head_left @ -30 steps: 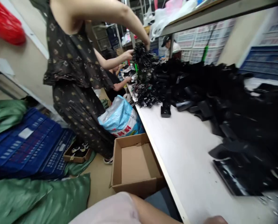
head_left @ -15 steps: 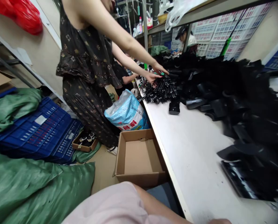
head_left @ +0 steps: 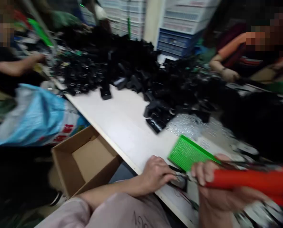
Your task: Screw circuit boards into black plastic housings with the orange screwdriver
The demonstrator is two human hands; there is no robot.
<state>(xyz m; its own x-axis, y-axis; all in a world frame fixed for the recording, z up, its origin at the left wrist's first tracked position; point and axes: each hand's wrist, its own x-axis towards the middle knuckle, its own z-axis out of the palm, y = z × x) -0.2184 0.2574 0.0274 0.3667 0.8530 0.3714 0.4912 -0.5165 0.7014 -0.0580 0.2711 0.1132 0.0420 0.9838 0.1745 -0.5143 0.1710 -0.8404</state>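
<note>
My left hand point(head_left: 155, 173) is closed in a pinch over the white table's near edge. What it pinches is small and blurred; a dark part with a whitish bit point(head_left: 180, 180) sits at its fingertips. My right hand point(head_left: 209, 179) is wrapped around the front end of a red-orange cylindrical tool point(head_left: 248, 182), which reaches out towards the right edge of the view. The two hands nearly meet, with the dark part between them. Just behind them lies a bright green tray point(head_left: 190, 153) with rows of tiny pits. Motion smears the finer detail.
Black plastic parts point(head_left: 131, 63) are heaped along the white table point(head_left: 122, 114). Clear small pieces point(head_left: 186, 125) lie by the green tray. An open cardboard box point(head_left: 84, 158) and a blue sack point(head_left: 43, 114) stand left of the table. A co-worker's hand point(head_left: 229, 75) is across the table.
The view has swung to the right. Both my hands, the red-orange tool and the green tray are now in view. The standing co-worker and the green sacks have mostly left the picture.
</note>
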